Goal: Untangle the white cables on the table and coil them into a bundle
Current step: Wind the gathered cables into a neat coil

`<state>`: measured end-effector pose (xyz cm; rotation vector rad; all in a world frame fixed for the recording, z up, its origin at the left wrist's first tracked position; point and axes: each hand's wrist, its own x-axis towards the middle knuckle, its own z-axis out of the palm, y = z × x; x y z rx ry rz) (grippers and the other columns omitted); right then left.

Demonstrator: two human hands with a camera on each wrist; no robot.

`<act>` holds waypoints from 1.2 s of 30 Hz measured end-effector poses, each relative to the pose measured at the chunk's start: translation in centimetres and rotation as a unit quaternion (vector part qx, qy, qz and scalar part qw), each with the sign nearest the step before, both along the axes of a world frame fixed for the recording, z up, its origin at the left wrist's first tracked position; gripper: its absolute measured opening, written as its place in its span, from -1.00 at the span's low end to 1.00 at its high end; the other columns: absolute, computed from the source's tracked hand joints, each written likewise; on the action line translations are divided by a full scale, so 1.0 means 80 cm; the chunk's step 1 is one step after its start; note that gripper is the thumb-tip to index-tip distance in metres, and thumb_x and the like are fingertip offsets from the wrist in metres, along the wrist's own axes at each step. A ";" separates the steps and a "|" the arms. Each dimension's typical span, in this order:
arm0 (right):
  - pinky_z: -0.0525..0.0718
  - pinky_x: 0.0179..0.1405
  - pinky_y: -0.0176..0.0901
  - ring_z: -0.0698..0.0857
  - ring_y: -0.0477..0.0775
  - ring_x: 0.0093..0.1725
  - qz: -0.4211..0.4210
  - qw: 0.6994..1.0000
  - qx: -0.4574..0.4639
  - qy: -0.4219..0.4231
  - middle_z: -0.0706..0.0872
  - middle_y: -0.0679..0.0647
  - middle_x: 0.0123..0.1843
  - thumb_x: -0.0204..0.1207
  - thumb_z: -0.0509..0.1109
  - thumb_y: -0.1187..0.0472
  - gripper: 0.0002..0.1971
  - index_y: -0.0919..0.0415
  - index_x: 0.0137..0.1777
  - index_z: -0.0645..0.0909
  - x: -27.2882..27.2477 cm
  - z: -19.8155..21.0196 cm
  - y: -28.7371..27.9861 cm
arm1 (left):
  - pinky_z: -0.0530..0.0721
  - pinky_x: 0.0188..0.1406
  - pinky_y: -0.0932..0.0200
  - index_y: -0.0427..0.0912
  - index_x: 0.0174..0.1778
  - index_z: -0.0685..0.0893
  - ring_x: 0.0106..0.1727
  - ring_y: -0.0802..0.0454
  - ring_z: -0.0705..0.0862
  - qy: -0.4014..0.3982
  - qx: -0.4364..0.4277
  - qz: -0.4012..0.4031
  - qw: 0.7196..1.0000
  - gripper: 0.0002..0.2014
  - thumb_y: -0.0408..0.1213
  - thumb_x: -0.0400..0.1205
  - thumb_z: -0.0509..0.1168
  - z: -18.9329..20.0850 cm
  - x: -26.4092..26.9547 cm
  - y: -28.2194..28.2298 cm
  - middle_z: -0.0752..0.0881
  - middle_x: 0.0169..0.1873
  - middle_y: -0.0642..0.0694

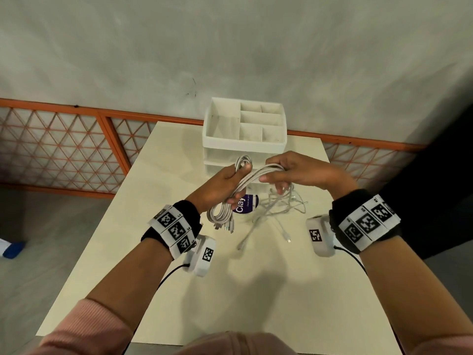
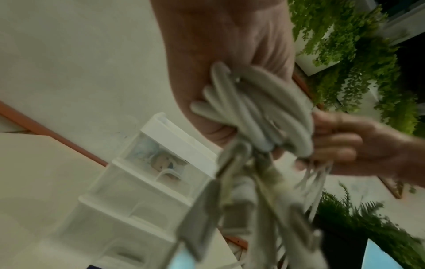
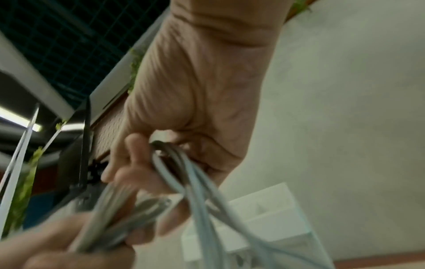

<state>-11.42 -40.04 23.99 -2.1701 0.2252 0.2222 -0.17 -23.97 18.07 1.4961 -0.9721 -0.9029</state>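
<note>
Both our hands grasp the white cables: our left hand clutches the coiled part, our right hand the loops. Loose ends dangle beneath our right hand.

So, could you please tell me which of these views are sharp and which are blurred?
Head view: fairly sharp, with wide-angle bending of the table edges; the white cables read clearly. Left wrist view: dangling connector ends smeared, left hand soft. Right wrist view: cables and right hand motion-blurred.
</note>
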 end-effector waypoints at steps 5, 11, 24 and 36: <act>0.25 -0.49 -0.25 0.19 -0.10 -0.54 -0.053 0.996 0.028 -0.069 0.25 -0.05 -0.53 0.61 0.26 -0.05 -0.51 0.47 -0.21 0.57 0.014 0.009 0.015 | 0.43 -0.59 0.26 -0.22 -0.26 0.51 -0.70 0.09 0.29 0.024 0.034 0.032 0.999 -0.26 0.29 0.61 -0.37 -0.004 -0.016 -0.008 0.38 -0.68 -0.04; 0.30 -0.59 -0.48 0.39 -0.23 -0.66 -0.129 0.984 -0.020 -0.118 0.53 -0.17 -0.66 0.56 0.38 0.07 -0.66 0.30 -0.34 0.63 0.035 -0.003 0.018 | 0.43 -0.61 0.26 -0.20 -0.30 0.47 -0.68 0.10 0.27 0.034 0.026 0.010 0.999 -0.35 0.37 0.52 -0.16 -0.002 -0.027 -0.005 0.34 -0.63 -0.05; 0.40 -0.19 -0.14 0.35 0.06 -0.45 -0.115 0.992 -0.026 -0.043 0.32 0.04 -0.60 0.53 -0.07 -0.44 -0.31 0.12 -0.54 0.37 0.018 -0.027 -0.002 | 0.41 -0.64 0.29 -0.23 -0.29 0.48 -0.68 0.12 0.26 0.000 -0.030 0.045 0.999 -0.63 -0.04 0.72 0.10 0.007 0.002 0.006 0.30 -0.65 0.00; 0.21 -0.52 -0.24 0.22 -0.14 -0.60 -0.154 0.976 0.128 -0.085 0.46 -0.10 -0.67 0.69 -0.24 -0.18 -0.41 0.18 -0.36 0.36 0.039 -0.057 0.056 | 0.46 -0.54 0.20 -0.22 -0.40 0.51 -0.62 0.11 0.36 -0.004 -0.161 0.116 0.980 -0.65 -0.20 0.71 0.17 -0.003 0.013 -0.018 0.51 -0.61 -0.06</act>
